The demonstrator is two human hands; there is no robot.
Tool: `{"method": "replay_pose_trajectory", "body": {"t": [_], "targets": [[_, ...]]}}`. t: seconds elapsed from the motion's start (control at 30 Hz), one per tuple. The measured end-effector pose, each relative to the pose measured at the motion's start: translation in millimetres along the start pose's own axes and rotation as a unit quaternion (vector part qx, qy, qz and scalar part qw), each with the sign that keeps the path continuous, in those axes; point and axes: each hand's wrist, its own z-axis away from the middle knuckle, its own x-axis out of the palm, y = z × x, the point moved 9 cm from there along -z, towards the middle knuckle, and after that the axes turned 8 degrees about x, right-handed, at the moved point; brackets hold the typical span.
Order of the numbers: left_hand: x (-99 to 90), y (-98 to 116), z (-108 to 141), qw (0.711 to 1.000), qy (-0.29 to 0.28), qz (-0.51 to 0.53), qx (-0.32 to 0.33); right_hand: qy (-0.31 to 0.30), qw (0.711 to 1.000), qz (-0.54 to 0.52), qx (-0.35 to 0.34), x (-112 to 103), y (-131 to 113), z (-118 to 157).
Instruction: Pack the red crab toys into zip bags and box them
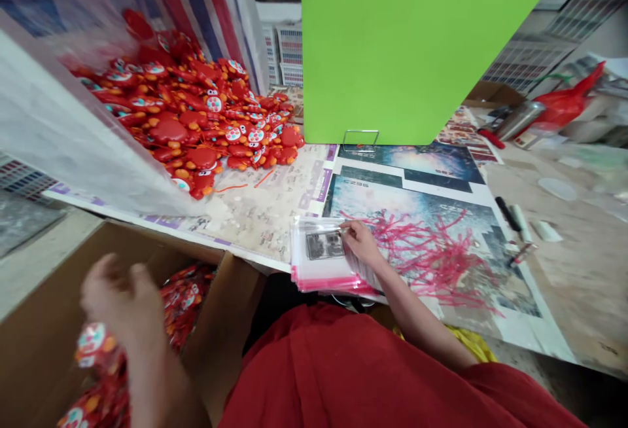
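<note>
My left hand (120,300), smeared by motion, is over the cardboard box (39,297) with its thumb and fingers apart. Just below it in the box is a red crab-like toy (95,343) with a pale dotted face; more such toys (184,300), some in clear plastic, lie inside. At the table's front edge my right hand (360,241) pinches the upper edge of a clear plastic bag (324,267). This bag lies on a stack with pink lower edges and shows a black-and-white printed panel.
A big heap of loose red toys (210,120) spreads from a striped sack (206,16) at the back left. Pink strings (436,251) lie right of the bags. A green board (402,48) stands upright behind, and a black marker (507,213) lies at right.
</note>
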Motion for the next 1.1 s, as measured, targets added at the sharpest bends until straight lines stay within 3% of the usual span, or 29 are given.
{"method": "replay_pose_trajectory", "body": {"t": [0.03, 0.1, 0.17, 0.23, 0.3, 0.4, 0.47, 0.57, 0.7, 0.87, 1.1], "targets": [[42.1, -4, 9, 0.998, -0.046, 0.036, 0.010, 0.033, 0.999, 0.024, -0.021, -1, -4, 5], [130.4, -7, 37, 0.972, -0.193, 0.137, 0.005, 0.075, 0.993, 0.068, -0.062, 3, -14, 17], [196.2, 5, 68, 0.933, -0.317, 0.171, 0.019, 0.080, 0.985, 0.114, -0.098, 15, -21, 29], [234.6, 34, 88, 0.912, -0.372, 0.150, 0.086, 0.075, 0.976, 0.159, -0.127, 28, -27, 39], [261.8, 74, 103, 0.882, -0.413, 0.112, 0.199, 0.075, 0.968, 0.190, -0.145, 35, -30, 44], [301.3, 122, 130, 0.797, -0.511, 0.071, 0.314, 0.085, 0.964, 0.202, -0.151, 36, -31, 45], [326.0, 133, 149, 0.732, -0.586, 0.024, 0.347, 0.090, 0.965, 0.198, -0.149, 35, -30, 44], [350.7, 132, 166, 0.673, -0.638, -0.062, 0.370, 0.094, 0.967, 0.185, -0.147, 33, -30, 43], [359.2, 125, 175, 0.642, -0.652, -0.136, 0.380, 0.093, 0.971, 0.164, -0.145, 31, -31, 43], [349.6, 129, 179, 0.641, -0.646, -0.153, 0.384, 0.090, 0.973, 0.143, -0.154, 30, -34, 45], [346.8, 123, 190, 0.625, -0.691, -0.108, 0.347, 0.075, 0.977, 0.135, -0.145, 34, -32, 45]]}}
